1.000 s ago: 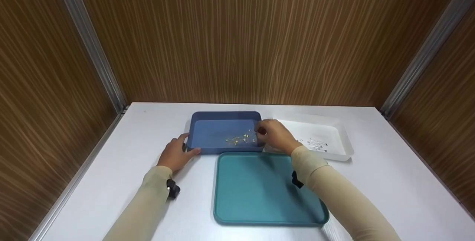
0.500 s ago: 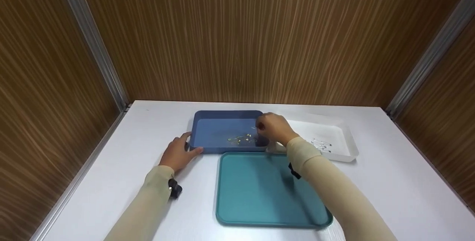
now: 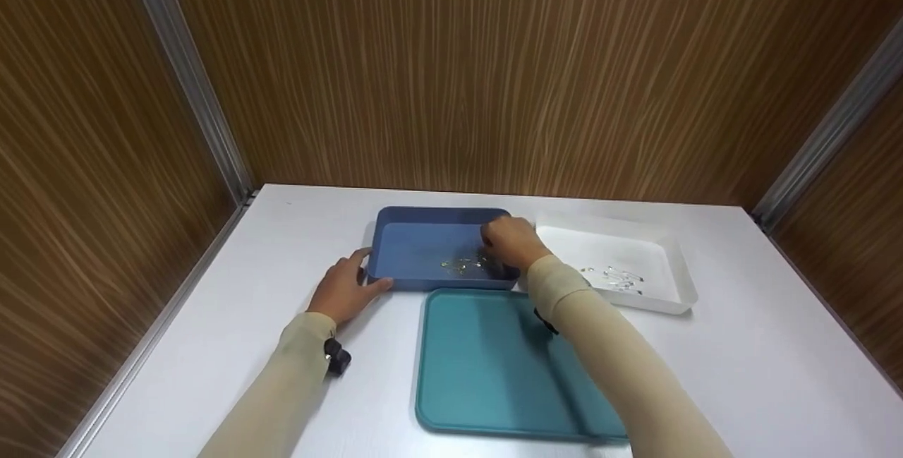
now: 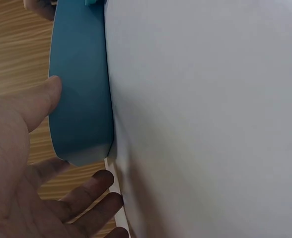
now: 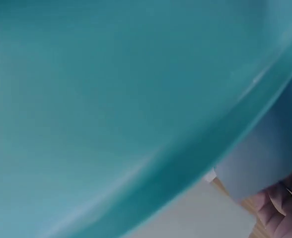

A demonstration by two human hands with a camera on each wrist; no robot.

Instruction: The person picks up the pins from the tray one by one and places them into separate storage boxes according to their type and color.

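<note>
A blue tray (image 3: 437, 215) stands at the back middle of the white table, with a small heap of gold pins (image 3: 460, 264) on its floor. My right hand (image 3: 508, 240) reaches into the tray's right part, fingers curled down over the pins; what the fingertips hold is hidden. My left hand (image 3: 346, 288) lies flat on the table, its thumb against the tray's front left corner. In the left wrist view the left hand (image 4: 27, 153) is spread beside the blue tray's wall (image 4: 81, 89). The right wrist view shows only a few right-hand fingers (image 5: 285, 208) at its edge.
A teal tray (image 3: 487, 373) lies in front of the blue one, under my right forearm, and fills the right wrist view (image 5: 111, 99). A white tray (image 3: 677, 260) with several silver pins (image 3: 621, 276) stands to the right. Wood-grain walls close in three sides.
My right hand has moved from the blue tray's right wall down into the tray, onto the gold pins. The left hand has kept its place at the corner. The head view shifted slightly.
</note>
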